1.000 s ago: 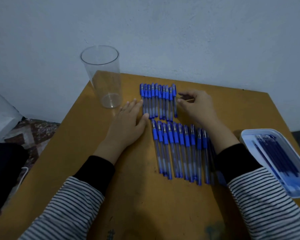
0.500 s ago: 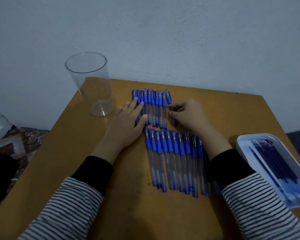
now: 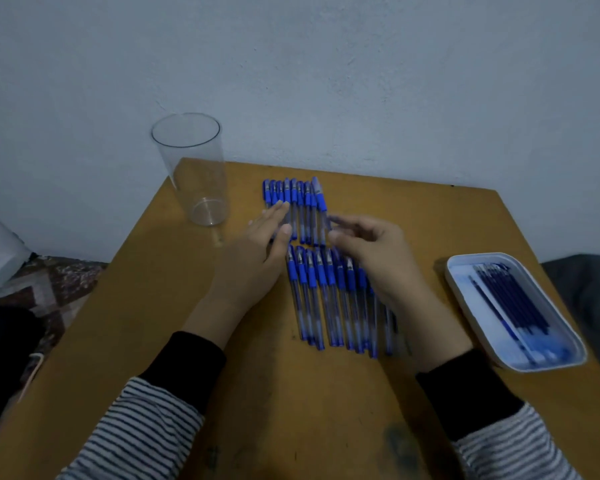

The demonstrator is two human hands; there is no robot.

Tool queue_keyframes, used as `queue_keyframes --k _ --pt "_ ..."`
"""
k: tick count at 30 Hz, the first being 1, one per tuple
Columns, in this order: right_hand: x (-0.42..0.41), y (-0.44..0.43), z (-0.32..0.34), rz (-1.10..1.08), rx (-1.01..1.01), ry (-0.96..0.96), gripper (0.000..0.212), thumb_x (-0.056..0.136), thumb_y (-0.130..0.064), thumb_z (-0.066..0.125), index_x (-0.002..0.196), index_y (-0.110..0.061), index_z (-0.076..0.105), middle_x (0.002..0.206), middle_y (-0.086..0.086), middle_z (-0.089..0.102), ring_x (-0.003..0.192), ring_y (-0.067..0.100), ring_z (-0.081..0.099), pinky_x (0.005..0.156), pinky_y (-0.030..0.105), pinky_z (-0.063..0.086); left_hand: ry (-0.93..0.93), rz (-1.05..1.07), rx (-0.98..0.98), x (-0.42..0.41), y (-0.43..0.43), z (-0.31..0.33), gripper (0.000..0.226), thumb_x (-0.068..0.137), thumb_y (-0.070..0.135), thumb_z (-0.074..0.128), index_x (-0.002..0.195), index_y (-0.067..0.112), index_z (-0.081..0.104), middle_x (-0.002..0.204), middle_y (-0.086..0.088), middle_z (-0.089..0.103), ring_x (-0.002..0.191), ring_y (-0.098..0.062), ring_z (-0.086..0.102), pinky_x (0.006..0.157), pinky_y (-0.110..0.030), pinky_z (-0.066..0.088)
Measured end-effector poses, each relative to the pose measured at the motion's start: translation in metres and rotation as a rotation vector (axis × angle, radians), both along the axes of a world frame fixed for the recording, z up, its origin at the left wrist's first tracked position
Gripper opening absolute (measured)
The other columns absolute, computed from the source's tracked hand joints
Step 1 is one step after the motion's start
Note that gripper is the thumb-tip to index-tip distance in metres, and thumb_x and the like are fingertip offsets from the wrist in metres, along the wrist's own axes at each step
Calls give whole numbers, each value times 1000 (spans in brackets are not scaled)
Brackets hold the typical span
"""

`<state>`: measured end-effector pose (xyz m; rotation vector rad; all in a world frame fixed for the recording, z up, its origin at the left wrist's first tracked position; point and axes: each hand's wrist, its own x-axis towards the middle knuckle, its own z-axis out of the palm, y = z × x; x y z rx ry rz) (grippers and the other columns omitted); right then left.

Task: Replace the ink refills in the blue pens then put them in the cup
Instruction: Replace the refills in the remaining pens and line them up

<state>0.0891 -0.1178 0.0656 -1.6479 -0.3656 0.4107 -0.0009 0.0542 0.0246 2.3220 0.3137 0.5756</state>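
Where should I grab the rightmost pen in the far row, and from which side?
Likely pinch the pen across its blue cap from the right: that side is free, while other pens crowd its left, and the right hand is close by.

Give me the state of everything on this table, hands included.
Cup: upright, empty.
Far pens: capped, lying in a row.
Near pens: capped, lying in a row.
Tray: holds loose refills.
Left hand: flat, fingers on the far pens.
Right hand: fingers curled by rightmost far pen; grip blurred.
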Motion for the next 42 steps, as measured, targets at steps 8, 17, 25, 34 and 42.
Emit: queue_keyframes --k 8,17,25,34,42 --pt "-84 -16 -6 -23 34 -23 33 84 -6 75 115 -18 72 97 -8 75 89 0 69 76 12 52 -70 44 -102 -38 -41 16 38 107 36 44 143 30 53 93 8 71 83 0 64 76 -17 46" --pt "-115 -23 -20 -61 92 -182 26 88 -6 71 108 -21 73 95 -7 75 89 2 69 76 14 51 -286 65 -597 -62 -59 16 34 98 11 61 130 22 59 104 8 74 96 -4 72 87 -18 56" --pt "-117 -23 -20 -75 202 -134 38 92 -13 66 129 -19 63 106 -6 72 99 1 66 82 14 51 -234 -23 -349 -105 -47 -6 34 94 10 69 124 24 69 96 14 71 70 -10 66 66 -22 52" --pt "-123 -14 -33 -49 193 -270 18 86 -8 71 103 -13 73 91 -4 73 86 10 68 76 23 56 -265 -56 -294 -120 -50 -17 25 88 22 70 112 25 72 94 22 70 71 -3 62 66 -10 44" --pt "-127 -10 -43 -36 157 -390 18 90 -1 66 101 -13 74 96 -7 73 93 10 69 80 28 58 -305 -37 -324 -120 -49 -23 18 86 21 72 104 23 72 88 25 67 60 3 53 60 -7 37"
